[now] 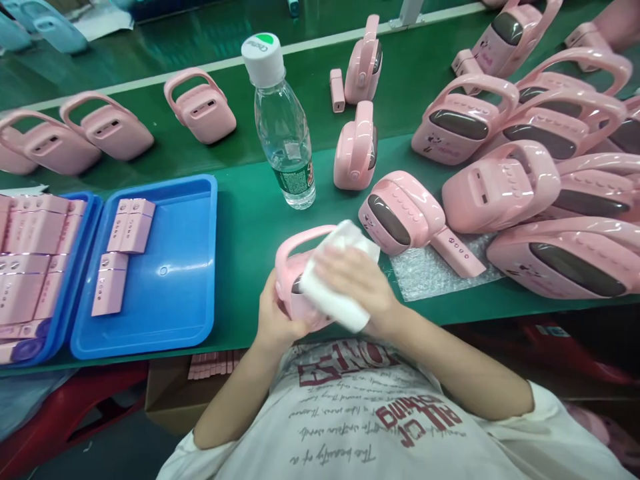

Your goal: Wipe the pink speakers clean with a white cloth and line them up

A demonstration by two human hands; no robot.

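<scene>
My left hand point(276, 313) grips a pink speaker with a loop handle point(287, 263) by its left side, close to the table's front edge. A white cloth point(330, 297) lies over the front of that speaker, hiding most of it. On the cloth presses my right hand point(353, 277), blurred a little, its fingers closed over the fabric. Just right of the cloth stands another pink speaker point(397, 210) with a dark front panel. A pink microphone-like stick point(457, 252) rests beside it on bubble wrap point(425, 277).
A clear plastic bottle point(287, 140) stands upright behind my hands. To the left, a blue tray point(185, 267) holds several pink sticks, beside a fuller blue tray point(85, 267). Several pink speakers point(453, 127) crowd the right side; more point(117, 127) sit on the green surface behind.
</scene>
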